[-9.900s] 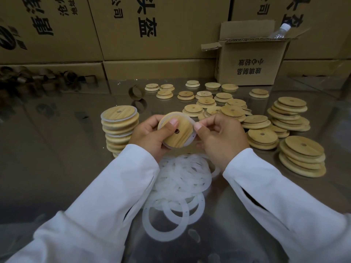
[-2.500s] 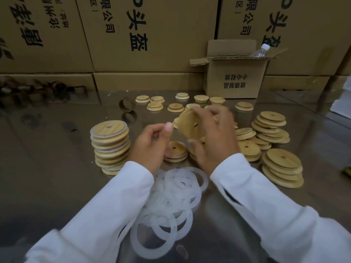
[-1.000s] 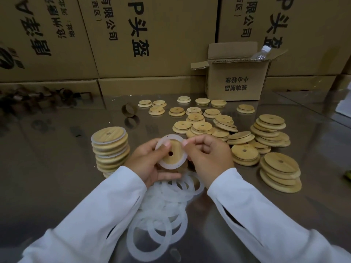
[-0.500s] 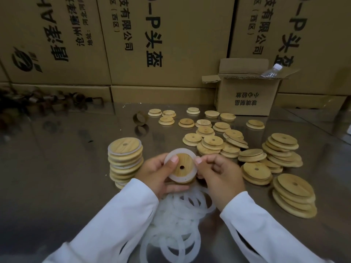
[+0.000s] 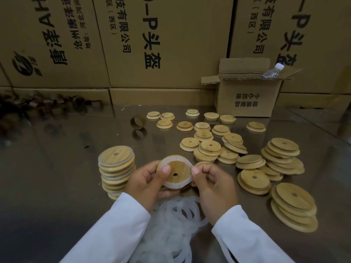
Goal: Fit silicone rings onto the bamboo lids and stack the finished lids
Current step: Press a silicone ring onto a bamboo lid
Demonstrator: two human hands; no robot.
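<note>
Light, rigid bamboo lid (image 5: pixel 180 168) sits mid-air over the surface (image 5: pixel 57 168), just right of the finished stack (image 5: pixel 115 158), left grip (image 5: pixel 150 179) curled round its edge, right grip (image 5: pixel 212 181) pinching the silicone ring (image 5: pixel 171 185) at the rim; ring looks soft and stretchy, so work it by the edge.

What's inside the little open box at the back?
A clear plastic bottle with a white cap pokes out of the small open box. Its walls hide whatever else is inside.
</note>
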